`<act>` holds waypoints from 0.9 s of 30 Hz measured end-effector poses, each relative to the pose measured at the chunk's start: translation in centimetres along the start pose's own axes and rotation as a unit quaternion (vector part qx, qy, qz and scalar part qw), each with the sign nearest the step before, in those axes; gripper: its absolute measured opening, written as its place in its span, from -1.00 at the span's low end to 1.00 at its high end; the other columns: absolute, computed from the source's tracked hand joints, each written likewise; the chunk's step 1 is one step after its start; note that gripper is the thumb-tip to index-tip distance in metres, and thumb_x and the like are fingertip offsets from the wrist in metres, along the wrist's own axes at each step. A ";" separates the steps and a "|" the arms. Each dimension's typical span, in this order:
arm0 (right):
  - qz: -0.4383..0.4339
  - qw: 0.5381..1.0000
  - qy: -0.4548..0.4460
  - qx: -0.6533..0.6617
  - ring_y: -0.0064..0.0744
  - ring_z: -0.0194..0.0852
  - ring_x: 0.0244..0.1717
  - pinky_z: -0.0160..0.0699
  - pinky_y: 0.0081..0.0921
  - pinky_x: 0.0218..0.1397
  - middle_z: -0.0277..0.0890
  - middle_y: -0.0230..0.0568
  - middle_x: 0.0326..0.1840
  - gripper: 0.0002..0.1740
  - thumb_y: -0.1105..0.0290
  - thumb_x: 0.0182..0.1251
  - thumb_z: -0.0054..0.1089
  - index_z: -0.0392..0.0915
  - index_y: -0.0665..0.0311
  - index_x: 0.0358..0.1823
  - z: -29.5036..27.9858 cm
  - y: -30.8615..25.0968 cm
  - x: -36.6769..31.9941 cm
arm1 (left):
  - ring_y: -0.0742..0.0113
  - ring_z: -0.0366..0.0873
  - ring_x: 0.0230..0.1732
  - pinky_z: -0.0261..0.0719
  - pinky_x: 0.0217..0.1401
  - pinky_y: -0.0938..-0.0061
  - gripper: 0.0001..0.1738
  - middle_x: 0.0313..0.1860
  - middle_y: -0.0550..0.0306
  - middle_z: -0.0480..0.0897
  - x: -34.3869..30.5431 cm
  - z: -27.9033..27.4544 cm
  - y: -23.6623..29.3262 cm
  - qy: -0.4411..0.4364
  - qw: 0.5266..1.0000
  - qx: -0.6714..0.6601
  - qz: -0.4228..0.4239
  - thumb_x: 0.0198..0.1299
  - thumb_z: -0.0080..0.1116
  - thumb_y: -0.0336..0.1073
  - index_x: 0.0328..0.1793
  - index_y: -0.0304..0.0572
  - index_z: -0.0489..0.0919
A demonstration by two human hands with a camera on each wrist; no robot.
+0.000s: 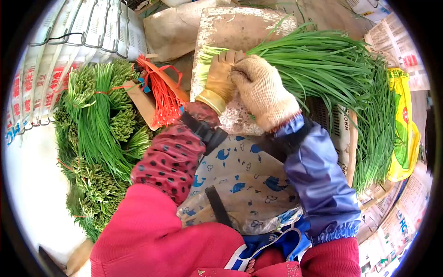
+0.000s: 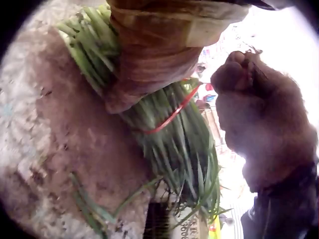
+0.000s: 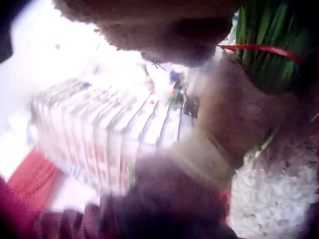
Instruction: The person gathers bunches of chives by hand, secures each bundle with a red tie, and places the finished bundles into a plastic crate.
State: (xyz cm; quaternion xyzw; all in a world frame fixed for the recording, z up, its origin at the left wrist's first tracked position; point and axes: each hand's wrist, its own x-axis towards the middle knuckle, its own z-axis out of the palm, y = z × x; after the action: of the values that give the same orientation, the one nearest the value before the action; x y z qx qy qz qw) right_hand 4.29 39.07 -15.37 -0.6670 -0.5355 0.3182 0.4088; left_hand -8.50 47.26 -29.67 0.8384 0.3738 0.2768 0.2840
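My left hand [image 1: 221, 77], in a tan rubber glove, grips a thick bundle of garlic chives [image 1: 318, 60] near its pale cut ends. The bundle lies across a worn board [image 1: 226, 25], its leaves fanning out to the right. A red tie [image 2: 172, 117] runs round the stalks just beyond the left hand in the left wrist view. My right hand [image 1: 265, 90], in a beige knit glove, has curled fingers that pinch the end of this tie beside the bundle. Its fingertips are hidden in the head view.
Tied chive bundles [image 1: 104, 124] are piled at the left. Loose red ties [image 1: 166, 94] lie next to a cardboard strip [image 1: 140, 104]. More chives [image 1: 374, 134] fill the right side near a yellow bag [image 1: 402, 124]. A white crate [image 1: 87, 41] stands at the back left.
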 end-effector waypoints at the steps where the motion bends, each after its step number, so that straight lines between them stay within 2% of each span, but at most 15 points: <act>1: -0.027 1.000 0.007 -0.002 -0.15 0.61 -0.11 0.55 -0.36 0.07 0.65 0.02 -0.17 -0.71 0.31 0.29 0.21 0.66 0.37 -0.08 -0.6 -0.9 -0.4 | 0.01 0.55 0.01 0.47 0.08 0.18 -0.26 -0.05 -0.07 0.54 0.6 -1.7 1.7 -0.065 0.997 -0.030 -0.028 -0.25 0.50 -0.15 0.12 -0.19 0.47; 2: -0.003 0.999 0.039 -0.004 -0.21 0.59 -0.19 0.56 -0.40 -0.02 0.63 -0.03 -0.23 -0.70 0.28 0.27 0.23 0.66 0.37 -0.12 -1.3 -1.0 1.1 | -0.02 0.60 -0.02 0.52 0.04 0.17 -0.28 -0.08 -0.09 0.58 1.3 -3.5 3.5 -0.127 0.989 -0.056 -0.059 -0.29 0.55 -0.14 0.06 -0.17 0.49; 3: 0.054 0.998 0.005 0.038 -0.29 0.54 -0.30 0.53 -0.43 -0.12 0.61 -0.12 -0.31 -0.71 0.28 0.28 0.19 0.66 0.36 -0.12 -2.5 -1.3 2.9 | -0.05 0.64 -0.05 0.57 0.00 0.16 -0.29 -0.10 -0.11 0.62 3.3 -6.5 7.5 -0.246 0.932 0.267 0.005 -0.32 0.59 -0.13 0.00 -0.17 0.50; 4: -0.049 0.998 0.004 -0.042 -0.34 0.50 -0.33 0.51 -0.46 -0.16 0.59 -0.17 -0.34 -0.71 0.29 0.29 0.15 0.65 0.37 -0.14 -2.9 0.3 4.3 | -0.12 0.65 -0.04 0.61 0.01 0.17 -0.25 -0.13 -0.12 0.66 3.5 -6.8 6.9 -0.238 0.940 0.240 0.041 -0.34 0.64 -0.15 0.03 -0.19 0.51; 6: -0.049 0.998 0.008 0.037 -0.47 0.44 -0.39 0.47 -0.51 -0.24 0.58 -0.25 -0.38 -0.73 0.31 0.33 0.02 0.60 0.37 -0.26 -2.0 2.2 6.8 | -0.18 0.64 -0.01 0.61 0.04 0.14 -0.27 -0.11 -0.18 0.67 5.0 -6.9 7.0 -0.292 0.928 0.230 0.009 -0.39 0.65 -0.13 0.00 -0.22 0.60; 10: 0.073 0.976 -0.034 0.203 -0.52 0.49 -0.37 0.48 -0.54 -0.24 0.60 -0.26 -0.38 -0.75 0.30 0.32 0.07 0.61 0.34 -0.29 -2.5 1.3 6.9 | -0.14 0.68 -0.01 0.64 0.07 0.16 -0.30 -0.10 -0.14 0.71 7.5 -6.5 7.4 -0.393 0.883 0.255 -0.032 -0.33 0.65 -0.11 0.03 -0.16 0.65; 15: -0.001 0.995 -0.039 -0.089 -0.33 0.60 -0.21 0.56 -0.44 0.00 0.69 -0.12 -0.22 -0.62 0.25 0.29 0.19 0.64 0.42 -0.04 0.4 -1.1 5.0 | -0.08 0.60 0.15 0.60 0.15 0.14 -0.26 0.11 -0.16 0.62 6.3 -2.2 5.2 -0.343 0.855 0.383 -0.066 -0.23 0.55 0.01 0.13 -0.11 0.61; 16: 0.013 0.998 -0.045 -0.049 -0.34 0.61 -0.19 0.56 -0.45 0.00 0.68 -0.10 -0.18 -0.61 0.25 0.30 0.19 0.63 0.43 0.00 0.5 -1.2 2.9 | -0.06 0.57 0.19 0.58 0.16 0.13 -0.27 0.18 -0.14 0.58 6.1 -1.1 4.9 -0.330 0.844 0.412 -0.098 -0.18 0.51 0.03 0.17 -0.09 0.58; 18: 0.065 0.995 -0.067 0.018 -0.38 0.61 -0.18 0.56 -0.47 -0.01 0.67 -0.06 -0.13 -0.59 0.26 0.31 0.19 0.60 0.46 0.04 0.4 0.0 -1.6 | -0.09 0.54 0.16 0.57 0.13 0.18 -0.29 0.12 -0.14 0.55 6.3 -3.2 3.8 -0.353 0.869 0.345 0.015 -0.10 0.40 0.10 0.15 -0.12 0.52; 19: 0.099 0.991 -0.078 0.044 -0.41 0.60 -0.18 0.57 -0.48 -0.03 0.66 -0.04 -0.11 -0.59 0.27 0.32 0.18 0.59 0.47 0.04 0.0 0.2 -3.5 | -0.21 0.56 0.10 0.58 0.10 0.08 -0.16 0.10 -0.19 0.55 5.6 -3.2 3.8 -0.339 0.879 0.335 0.032 -0.32 0.49 0.10 0.14 -0.12 0.51; 20: 0.245 0.950 -0.042 0.190 -0.47 0.58 -0.16 0.55 -0.52 -0.05 0.65 -0.03 -0.15 -0.63 0.30 0.33 0.17 0.60 0.48 0.01 -1.2 -3.3 -4.1 | -0.19 0.56 0.14 0.57 0.14 0.05 -0.25 0.11 -0.17 0.57 5.6 -3.6 4.6 -0.326 0.882 0.338 0.026 -0.27 0.51 -0.04 0.11 -0.15 0.54; 21: 0.220 0.967 -0.076 0.099 -0.19 0.64 -0.06 0.55 -0.38 0.08 0.67 0.07 -0.10 -0.65 0.28 0.39 0.14 0.59 0.45 -0.01 -2.7 -3.7 -2.5 | -0.17 0.56 0.18 0.56 0.18 0.02 -0.33 0.13 -0.16 0.58 5.5 -3.9 5.6 -0.318 0.885 0.341 0.023 -0.22 0.53 -0.17 0.09 -0.18 0.57; 23: 0.135 0.983 0.007 0.127 -0.07 0.65 -0.02 0.55 -0.34 0.12 0.66 0.12 -0.08 -0.64 0.26 0.37 0.14 0.62 0.43 -0.02 -2.0 -3.4 -0.8 | -0.16 0.55 0.21 0.56 0.20 0.08 -0.32 0.21 -0.16 0.57 5.4 -1.1 0.3 -0.303 0.907 0.291 -0.012 -0.14 0.49 -0.18 0.18 -0.19 0.54; 25: 0.083 0.996 0.028 0.033 0.15 0.55 0.10 0.49 -0.17 0.22 0.61 0.17 0.00 -0.60 0.18 0.37 0.09 0.63 0.36 0.00 -1.5 -3.1 0.7 | -0.14 0.41 0.38 0.40 0.35 -0.09 -0.36 0.32 -0.13 0.50 4.7 -3.2 3.1 -0.359 0.897 0.257 -0.036 0.05 0.35 -0.15 0.28 -0.18 0.51; 27: 0.077 0.994 0.065 0.051 -0.05 0.63 -0.01 0.52 -0.35 0.12 0.66 0.06 -0.09 -0.61 0.25 0.35 0.11 0.61 0.45 0.00 -0.7 -2.8 0.8 | -0.09 0.19 0.54 0.06 0.48 -0.33 -0.40 0.42 -0.09 0.41 2.3 -3.1 6.2 -0.221 0.869 0.444 0.001 0.21 0.14 -0.13 0.39 -0.12 0.46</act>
State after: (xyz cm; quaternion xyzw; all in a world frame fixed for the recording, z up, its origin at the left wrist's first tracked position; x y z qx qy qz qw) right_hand 3.79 39.95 -12.53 -0.7035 -0.4380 0.3317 0.4509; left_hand -6.39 46.40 -22.76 0.9156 0.3843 -0.1103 -0.0430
